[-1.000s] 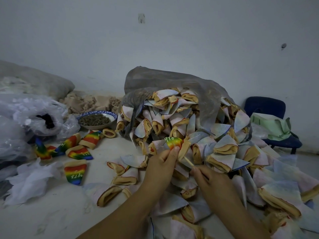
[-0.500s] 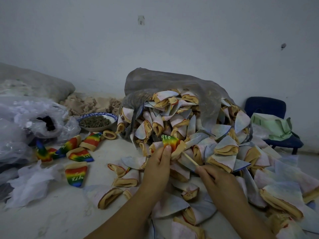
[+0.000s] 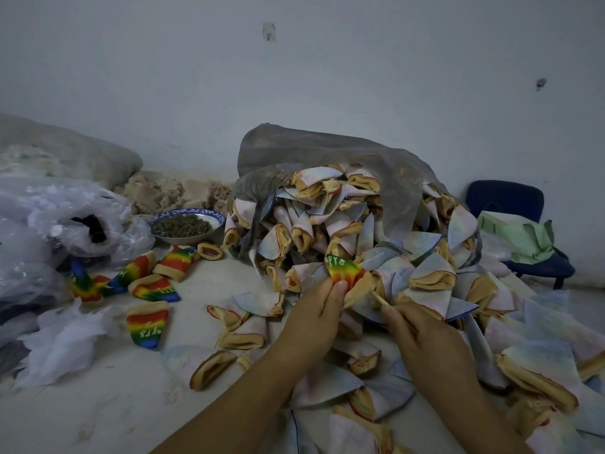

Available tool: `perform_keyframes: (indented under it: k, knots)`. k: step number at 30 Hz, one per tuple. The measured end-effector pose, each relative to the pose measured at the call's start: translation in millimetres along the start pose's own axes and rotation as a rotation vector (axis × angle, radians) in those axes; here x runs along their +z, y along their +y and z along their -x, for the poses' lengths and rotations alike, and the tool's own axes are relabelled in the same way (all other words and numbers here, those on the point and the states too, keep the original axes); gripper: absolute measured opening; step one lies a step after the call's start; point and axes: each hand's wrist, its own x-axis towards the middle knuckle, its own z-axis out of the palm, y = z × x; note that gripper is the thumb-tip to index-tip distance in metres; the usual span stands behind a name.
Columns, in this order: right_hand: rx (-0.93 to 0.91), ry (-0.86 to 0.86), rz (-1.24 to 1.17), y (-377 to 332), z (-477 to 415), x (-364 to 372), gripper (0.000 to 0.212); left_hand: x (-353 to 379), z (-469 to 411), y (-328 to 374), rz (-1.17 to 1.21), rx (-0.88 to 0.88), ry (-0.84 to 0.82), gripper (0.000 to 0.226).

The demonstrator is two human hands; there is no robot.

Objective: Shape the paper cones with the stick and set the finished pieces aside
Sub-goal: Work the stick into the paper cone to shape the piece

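Since a second ago more rainbow face shows on the cone (image 3: 343, 268): left hand (image 3: 322, 309) pinches its rainbow end, right hand (image 3: 422, 335) pinches the thin wooden stick (image 3: 377, 297), pushed into the tan mouth. Turning-out under way, I judge. Soft, frayed-edged; pale inside-out pieces (image 3: 432, 276) heaped just behind, finished rainbow ones (image 3: 145, 326) lie left on the floor (image 3: 98, 414)

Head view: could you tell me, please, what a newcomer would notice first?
A heap of pale cones spills from a grey bag in the middle. In front of it, the left hand pinches a rainbow cone while the right hand holds a stick to its mouth. More rainbow cones lie on the floor at left.
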Motion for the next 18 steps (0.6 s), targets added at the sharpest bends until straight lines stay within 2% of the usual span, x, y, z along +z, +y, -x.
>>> perform_keyframes:
  k: [3, 7, 10, 14, 18]
  knots:
    - [-0.012, 0.042, -0.032, -5, 1, 2, 0.04, -7, 1, 0, 0.004, 0.051, 0.044, 0.032]
    - [0.057, 0.066, -0.198, -9, 5, 0, 0.045, -9, 1, 7, 0.026, 0.107, 0.062, 0.039]
    - [0.021, 0.048, -0.147, -5, 3, -2, 0.047, -9, 2, 2, 0.028, 0.113, 0.049, 0.034]
    - [-0.058, -0.001, -0.056, 5, -2, -2, 0.045, -10, 2, -4, 0.073, 0.017, 0.014, 0.027]
    - [-0.075, 0.037, 0.013, 11, -1, 0, 0.041, -14, -3, -1, 0.269, -0.104, -0.018, 0.022]
